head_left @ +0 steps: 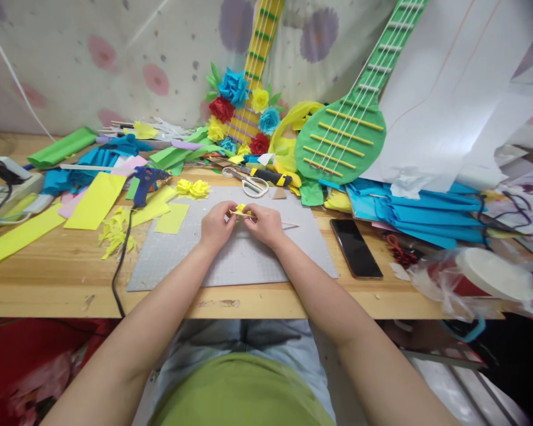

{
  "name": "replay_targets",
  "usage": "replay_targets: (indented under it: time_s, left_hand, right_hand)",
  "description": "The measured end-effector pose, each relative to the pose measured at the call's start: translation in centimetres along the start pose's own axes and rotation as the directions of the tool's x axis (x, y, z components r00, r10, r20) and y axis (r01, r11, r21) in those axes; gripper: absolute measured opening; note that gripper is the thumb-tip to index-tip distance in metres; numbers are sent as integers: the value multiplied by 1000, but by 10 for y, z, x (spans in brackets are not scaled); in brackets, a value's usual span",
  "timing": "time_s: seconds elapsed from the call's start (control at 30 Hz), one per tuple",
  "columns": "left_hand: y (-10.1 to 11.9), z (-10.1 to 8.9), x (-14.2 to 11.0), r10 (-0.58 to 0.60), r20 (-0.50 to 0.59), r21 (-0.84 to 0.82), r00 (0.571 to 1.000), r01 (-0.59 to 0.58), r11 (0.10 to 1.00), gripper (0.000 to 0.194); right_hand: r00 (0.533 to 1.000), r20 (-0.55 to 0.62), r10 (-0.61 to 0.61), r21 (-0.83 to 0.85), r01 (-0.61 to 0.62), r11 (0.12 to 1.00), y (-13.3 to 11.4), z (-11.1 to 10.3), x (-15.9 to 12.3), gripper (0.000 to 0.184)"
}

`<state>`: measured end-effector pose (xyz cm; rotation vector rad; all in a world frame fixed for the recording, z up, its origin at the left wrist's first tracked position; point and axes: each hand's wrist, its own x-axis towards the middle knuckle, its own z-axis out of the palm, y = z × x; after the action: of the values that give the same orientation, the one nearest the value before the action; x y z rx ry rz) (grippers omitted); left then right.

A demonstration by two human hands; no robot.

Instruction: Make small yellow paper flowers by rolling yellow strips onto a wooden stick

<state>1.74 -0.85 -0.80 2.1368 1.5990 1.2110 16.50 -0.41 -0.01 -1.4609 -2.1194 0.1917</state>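
My left hand (217, 226) and my right hand (265, 223) meet above the grey cutting mat (244, 266). Between their pinched fingertips is a small piece of yellow crepe paper (240, 210), partly hidden by the fingers. A thin pale stick (292, 225) shows to the right of my right hand; whether that hand grips it or it lies on the mat I cannot tell. Yellow paper flowers (192, 189) sit at the mat's upper left edge. Scissors (254, 186) lie beyond my hands, beside a yellow-and-black utility knife (270, 176).
A blue glue gun (146, 184) stands at left, its cord running over the table's front edge. Yellow paper sheets (95, 201) lie around it. A phone (356, 248) rests right of the mat, near a lidded tub (493, 275). Behind stands a green paper instrument (342, 139).
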Motion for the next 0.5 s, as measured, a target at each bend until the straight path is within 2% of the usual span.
replay_targets:
  time_s: [0.27, 0.5]
  left_hand:
    - [2, -3, 0, 91, 18, 45, 996, -92, 995, 15]
    - [-4, -5, 1, 90, 107, 42, 990, -95, 995, 16]
  right_hand:
    - [999, -23, -43, 16, 43, 999, 2, 0, 0, 22]
    - [991, 89, -101, -17, 103, 995, 9, -6, 1, 23]
